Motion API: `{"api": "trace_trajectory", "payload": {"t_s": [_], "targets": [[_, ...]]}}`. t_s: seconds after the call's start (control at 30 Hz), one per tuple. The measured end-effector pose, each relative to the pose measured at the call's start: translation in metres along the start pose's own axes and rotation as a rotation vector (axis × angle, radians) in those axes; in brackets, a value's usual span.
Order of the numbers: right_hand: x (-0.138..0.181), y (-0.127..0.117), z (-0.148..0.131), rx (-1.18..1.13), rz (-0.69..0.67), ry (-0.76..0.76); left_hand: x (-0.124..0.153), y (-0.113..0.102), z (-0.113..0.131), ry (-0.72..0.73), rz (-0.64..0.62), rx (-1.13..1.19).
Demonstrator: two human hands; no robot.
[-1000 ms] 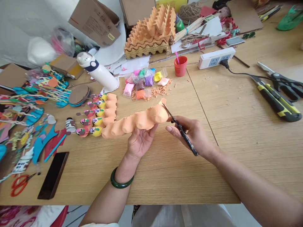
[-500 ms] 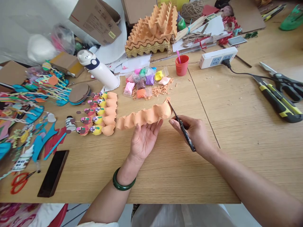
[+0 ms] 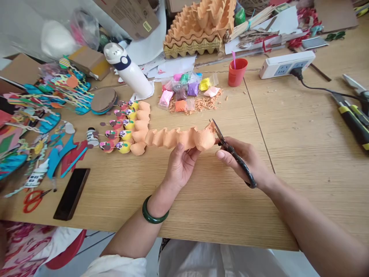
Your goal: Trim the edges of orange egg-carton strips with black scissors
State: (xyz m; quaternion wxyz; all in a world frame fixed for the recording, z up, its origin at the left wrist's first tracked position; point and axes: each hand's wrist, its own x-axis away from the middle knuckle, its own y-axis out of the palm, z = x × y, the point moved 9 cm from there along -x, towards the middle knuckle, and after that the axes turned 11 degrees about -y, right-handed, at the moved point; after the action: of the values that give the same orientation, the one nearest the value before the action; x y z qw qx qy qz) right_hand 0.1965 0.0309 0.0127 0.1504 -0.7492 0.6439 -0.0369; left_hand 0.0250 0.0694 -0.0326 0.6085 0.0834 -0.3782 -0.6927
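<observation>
My left hand grips an orange egg-carton strip from below, its thumb pressed on the near side. In my right hand is a pair of black-handled scissors, with the blades parted at the ragged right rim of the strip's end cup. Just left of the strip's far end stand rows of joined egg-carton cups, plain orange on the right and painted yellow and red with small decorations further left. My fingers inside the scissor handles are partly hidden.
Bags of coloured clay lie among orange shavings beyond the strip. Behind are a red cup, a white bottle and stacked egg trays. A power strip and utility knife lie right; a phone lies left.
The view has shifted, so the tabletop things appear further right and higher. The scissor blades have moved to the strip's right edge and spread wider. My left thumb now presses on the strip.
</observation>
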Motion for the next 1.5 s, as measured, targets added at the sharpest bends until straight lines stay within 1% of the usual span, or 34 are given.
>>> {"api": "trace_trajectory", "payload": {"t_s": [0.13,0.3,0.4,0.5,0.67,0.8,0.93,1.2,1.33,1.5], "targets": [[0.001,0.002,-0.007,0.106,-0.033,-0.074,0.000,-0.001,-0.001,-0.003,0.005,-0.010],[0.002,0.001,-0.012,0.170,0.019,-0.120,0.001,0.000,-0.007,-0.034,-0.002,-0.018],[0.002,0.001,-0.007,0.138,0.031,-0.092,0.001,0.000,-0.011,-0.058,0.002,-0.024],[0.002,0.004,-0.003,0.038,0.017,-0.077,0.001,0.002,-0.011,-0.056,-0.009,-0.013],[0.002,0.006,-0.006,-0.101,0.030,-0.096,0.000,0.001,-0.008,-0.032,0.000,-0.045],[0.002,0.010,-0.009,-0.160,0.030,-0.085,0.000,0.003,-0.008,-0.036,-0.004,-0.058],[0.003,0.010,-0.011,-0.155,0.049,-0.076,0.000,0.004,-0.007,-0.037,-0.009,-0.067],[0.007,0.011,-0.009,-0.129,0.071,-0.041,-0.001,0.001,0.004,0.038,-0.019,-0.071],[0.006,0.012,-0.009,-0.118,0.026,-0.032,0.000,0.001,0.009,0.070,-0.009,-0.071],[0.001,0.008,-0.008,-0.071,-0.036,-0.078,-0.003,-0.002,0.010,0.064,-0.006,-0.086]]}}
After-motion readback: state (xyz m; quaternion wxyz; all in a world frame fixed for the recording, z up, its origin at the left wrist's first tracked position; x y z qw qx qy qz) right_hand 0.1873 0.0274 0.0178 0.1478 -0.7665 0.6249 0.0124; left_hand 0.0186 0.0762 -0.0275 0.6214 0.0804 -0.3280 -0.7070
